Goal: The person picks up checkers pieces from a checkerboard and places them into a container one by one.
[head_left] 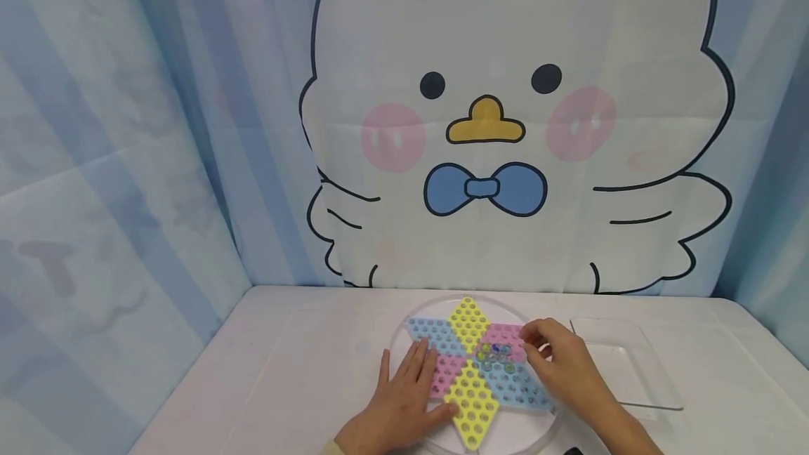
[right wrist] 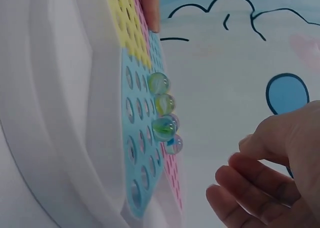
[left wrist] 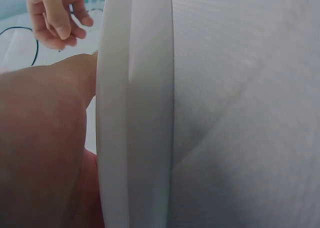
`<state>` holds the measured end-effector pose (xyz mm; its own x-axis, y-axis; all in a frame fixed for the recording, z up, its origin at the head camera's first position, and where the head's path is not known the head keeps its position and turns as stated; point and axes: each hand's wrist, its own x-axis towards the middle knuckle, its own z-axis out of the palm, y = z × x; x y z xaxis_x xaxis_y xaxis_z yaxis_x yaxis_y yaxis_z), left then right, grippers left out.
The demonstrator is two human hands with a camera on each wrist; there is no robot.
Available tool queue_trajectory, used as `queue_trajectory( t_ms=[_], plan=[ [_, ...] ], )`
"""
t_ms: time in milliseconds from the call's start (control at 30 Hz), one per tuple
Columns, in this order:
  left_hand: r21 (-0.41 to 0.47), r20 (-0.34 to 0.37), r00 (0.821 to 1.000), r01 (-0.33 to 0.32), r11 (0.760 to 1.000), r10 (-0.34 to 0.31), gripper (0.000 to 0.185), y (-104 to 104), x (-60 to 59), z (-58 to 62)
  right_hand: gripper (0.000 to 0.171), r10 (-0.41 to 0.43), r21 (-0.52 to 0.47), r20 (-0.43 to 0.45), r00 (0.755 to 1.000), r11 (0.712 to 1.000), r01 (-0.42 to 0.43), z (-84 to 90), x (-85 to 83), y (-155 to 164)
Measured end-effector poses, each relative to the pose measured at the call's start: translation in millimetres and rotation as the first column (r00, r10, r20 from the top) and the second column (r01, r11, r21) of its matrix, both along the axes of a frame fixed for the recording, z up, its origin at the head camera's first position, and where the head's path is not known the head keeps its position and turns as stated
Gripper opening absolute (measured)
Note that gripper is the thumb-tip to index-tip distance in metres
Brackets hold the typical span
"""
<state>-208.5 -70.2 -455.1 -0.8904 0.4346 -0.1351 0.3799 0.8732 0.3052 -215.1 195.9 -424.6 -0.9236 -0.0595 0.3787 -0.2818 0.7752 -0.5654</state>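
A round Chinese checkers board [head_left: 470, 399] lies on the table, its star of yellow, blue and pink points full of holes. Several glass marbles [head_left: 496, 354] sit clustered near its centre, on the pink and blue points; the right wrist view shows these marbles [right wrist: 165, 104] standing up from the holes. My left hand [head_left: 404, 392] rests flat with straight, spread fingers on the board's left side. Over the right edge hovers my right hand [head_left: 562, 360], fingers loosely bent, apart from the marbles. No object shows between its fingertips [right wrist: 235, 160].
Right of the board lies a clear plastic tray [head_left: 670, 409] on the white table [head_left: 284, 357]. A small dark object [head_left: 573, 451] peeks in at the bottom edge. Behind the table hangs a blue and white cloth [head_left: 487, 244] with a cartoon bird.
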Motion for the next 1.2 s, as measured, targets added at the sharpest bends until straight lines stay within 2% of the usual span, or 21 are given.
queue_trajectory(
  t_ms=[300,500,633,900,1200],
  plan=[
    [0.008,0.004,1.0,0.0,1.0,0.0,0.095,-0.1,0.7,-0.2,0.013,0.07,-0.067,0.08,0.994,0.996,-0.064,-10.7,0.2,-8.8],
    [0.002,-0.002,1.0,-0.006,1.0,0.006,0.096,0.4,0.7,-0.1,0.016,0.113,-0.095,0.065,0.991,0.99,-0.107,-16.8,0.5,-12.2],
    [-0.005,0.001,1.0,-0.008,1.0,0.008,0.096,0.8,0.9,0.5,0.018,0.11,-0.095,0.091,0.99,0.99,-0.101,-18.6,0.6,-14.1],
    [-0.01,0.004,1.0,-0.013,1.0,0.013,0.096,1.0,0.0,1.4,0.022,0.106,-0.073,0.066,0.992,0.992,-0.101,-21.6,0.2,-16.6],
    [0.003,0.008,1.0,-0.007,1.0,0.007,0.096,0.3,1.2,2.3,0.025,0.093,-0.063,0.084,0.992,0.994,-0.088,-22.8,-0.1,-18.0]
  ],
)
